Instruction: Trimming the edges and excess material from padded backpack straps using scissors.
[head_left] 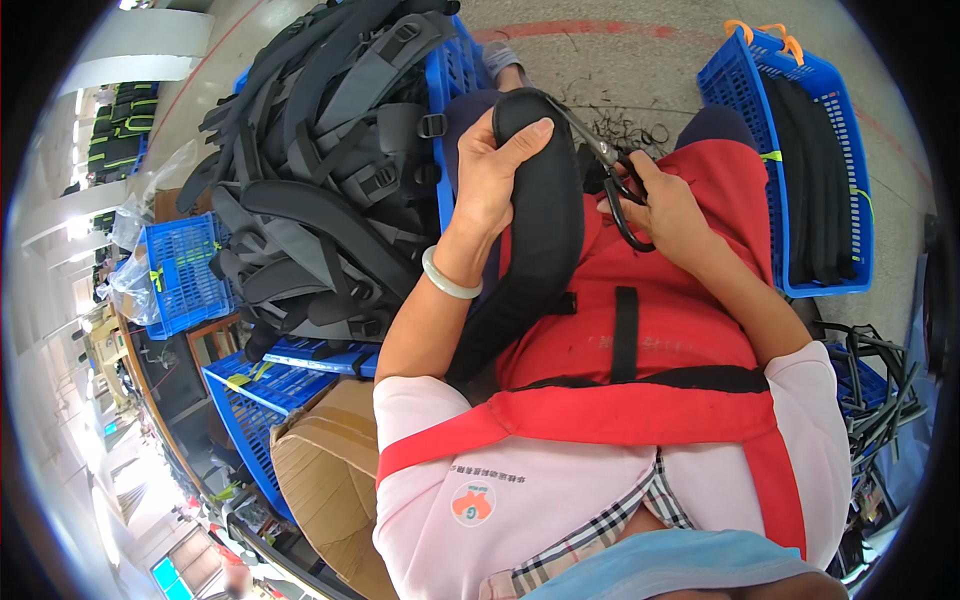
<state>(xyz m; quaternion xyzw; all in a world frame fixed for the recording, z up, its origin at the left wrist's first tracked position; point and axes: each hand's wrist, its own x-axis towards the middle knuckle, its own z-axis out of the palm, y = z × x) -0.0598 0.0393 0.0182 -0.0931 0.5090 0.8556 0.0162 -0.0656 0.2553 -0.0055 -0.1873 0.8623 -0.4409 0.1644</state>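
A black padded shoulder strap [548, 200] is gripped near its rounded upper end by my left hand [490, 170], thumb lying across its face. The strap curves down along my left side toward my waist. My right hand [665, 205] is closed round the black handles of a pair of scissors [603, 150]. The scissors' metal blades reach up and left to the edge of the strap's top end. Whether the blades are parted cannot be made out. A red apron [690, 300] covers my lap beneath both hands.
To the left, a big heap of grey and black straps [340, 180] fills a blue crate [455, 70]. A blue basket [862, 230] at the right holds black padded pieces [810, 180]. Dark thread scraps [630, 130] litter the floor ahead. An open cardboard box [330, 470] stands at lower left.
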